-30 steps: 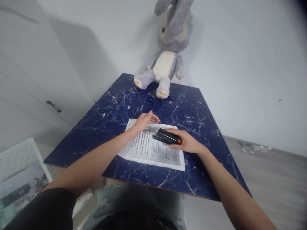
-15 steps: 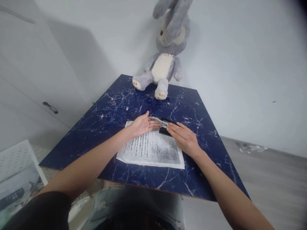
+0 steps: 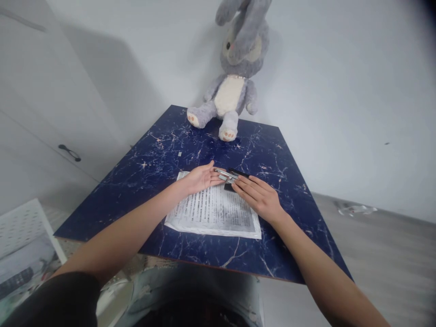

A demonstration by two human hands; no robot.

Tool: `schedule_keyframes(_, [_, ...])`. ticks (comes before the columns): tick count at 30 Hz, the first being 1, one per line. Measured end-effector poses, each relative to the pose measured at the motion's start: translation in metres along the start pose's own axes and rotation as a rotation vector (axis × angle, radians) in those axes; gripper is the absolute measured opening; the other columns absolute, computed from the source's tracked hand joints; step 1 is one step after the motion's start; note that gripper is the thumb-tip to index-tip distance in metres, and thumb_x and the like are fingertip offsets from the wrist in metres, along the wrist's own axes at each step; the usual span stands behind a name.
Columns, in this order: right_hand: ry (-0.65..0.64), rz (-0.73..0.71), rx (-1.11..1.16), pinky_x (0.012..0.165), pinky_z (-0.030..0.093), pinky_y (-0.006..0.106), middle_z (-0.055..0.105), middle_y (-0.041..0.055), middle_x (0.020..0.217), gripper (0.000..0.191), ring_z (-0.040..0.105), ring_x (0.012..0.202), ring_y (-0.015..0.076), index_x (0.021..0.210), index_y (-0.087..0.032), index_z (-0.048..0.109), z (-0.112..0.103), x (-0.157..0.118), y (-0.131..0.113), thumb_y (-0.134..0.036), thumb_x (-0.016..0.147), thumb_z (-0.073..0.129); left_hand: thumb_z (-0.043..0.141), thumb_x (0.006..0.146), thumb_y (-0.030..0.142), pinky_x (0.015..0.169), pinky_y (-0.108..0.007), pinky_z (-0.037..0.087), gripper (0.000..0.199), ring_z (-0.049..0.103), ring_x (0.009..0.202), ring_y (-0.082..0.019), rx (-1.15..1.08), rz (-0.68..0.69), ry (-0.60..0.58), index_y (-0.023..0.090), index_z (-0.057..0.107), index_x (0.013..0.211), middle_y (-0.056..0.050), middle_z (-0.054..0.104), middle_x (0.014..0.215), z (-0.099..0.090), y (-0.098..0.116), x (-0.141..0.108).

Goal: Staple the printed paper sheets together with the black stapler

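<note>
Printed paper sheets (image 3: 218,213) lie on the dark blue marbled table (image 3: 136,181). At their top edge is a black and silver stapler-like tool (image 3: 227,176), its metal arm pointing left. My left hand (image 3: 201,178) lies palm up over the upper left of the paper, fingers stretched out, thumb raised, with fingertips at the tool's left end. From the right, my right hand (image 3: 259,195) lies over the tool's right part, its fingers extended side by side; its thumb and the tool beneath it are hidden.
A grey plush rabbit (image 3: 231,97) sits at the table's back edge against the wall. A small pale square (image 3: 180,154) lies left of centre. At lower left stands a white perforated rack (image 3: 20,227). Clear plastic (image 3: 356,209) lies on the floor at right.
Near my left fingertips, the tool's silver arm now shows two separated parts. My right hand has shifted slightly left over the tool.
</note>
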State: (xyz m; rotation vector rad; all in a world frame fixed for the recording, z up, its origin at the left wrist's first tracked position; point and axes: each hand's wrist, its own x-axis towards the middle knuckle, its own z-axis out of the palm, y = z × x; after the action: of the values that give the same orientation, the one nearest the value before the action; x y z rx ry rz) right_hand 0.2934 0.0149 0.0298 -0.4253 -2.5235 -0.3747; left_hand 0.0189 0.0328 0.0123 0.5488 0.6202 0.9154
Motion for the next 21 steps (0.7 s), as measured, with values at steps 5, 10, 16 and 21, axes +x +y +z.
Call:
schedule_keyframes(5, [0.193, 0.391, 0.221, 0.113, 0.054, 0.053, 0.073, 0.0005, 0.131, 0.05, 0.069, 0.122, 0.0262, 0.137, -0.035, 0.068, 0.01, -0.004, 0.006, -0.008, 0.096, 0.058, 0.052, 0.102, 0.033, 0.118, -0.045, 0.045, 0.033, 0.068, 0.123, -0.031, 0.059, 0.097, 0.016, 0.009, 0.074, 0.104, -0.023, 0.073, 0.123, -0.004, 0.001, 0.001])
schedule_keyframes(10, [0.314, 0.792, 0.609, 0.096, 0.064, 0.051, 0.078, 0.0077, 0.117, 0.045, 0.077, 0.102, 0.0305, 0.126, -0.023, 0.075, 0.013, -0.019, 0.023, -0.031, 0.082, 0.082, 0.061, 0.086, 0.006, 0.122, -0.047, 0.042, 0.019, 0.065, 0.129, -0.029, 0.08, 0.449, 0.232, 0.011, 0.072, 0.101, -0.019, 0.074, 0.124, -0.008, 0.006, 0.004])
schedule_keyframes(16, [-0.08, 0.654, 0.906, 0.085, 0.065, 0.04, 0.08, 0.0089, 0.107, 0.039, 0.078, 0.093, 0.0278, 0.114, -0.019, 0.079, 0.014, -0.01, 0.013, -0.034, 0.079, 0.086, 0.065, 0.089, 0.006, 0.118, -0.047, 0.045, 0.019, 0.068, 0.124, -0.026, 0.161, 0.567, 0.268, 0.012, 0.068, 0.106, -0.017, 0.074, 0.124, -0.003, 0.008, 0.001])
schedule_keyframes(21, [-0.116, 0.541, 0.882, 0.094, 0.061, 0.043, 0.077, 0.0113, 0.118, 0.043, 0.075, 0.104, 0.0278, 0.124, -0.02, 0.074, 0.01, 0.003, 0.006, -0.042, 0.087, 0.079, 0.074, 0.089, 0.016, 0.113, -0.045, 0.049, 0.02, 0.072, 0.116, -0.025, 0.236, 0.568, 0.183, 0.012, 0.068, 0.107, -0.016, 0.075, 0.121, 0.005, 0.006, -0.004])
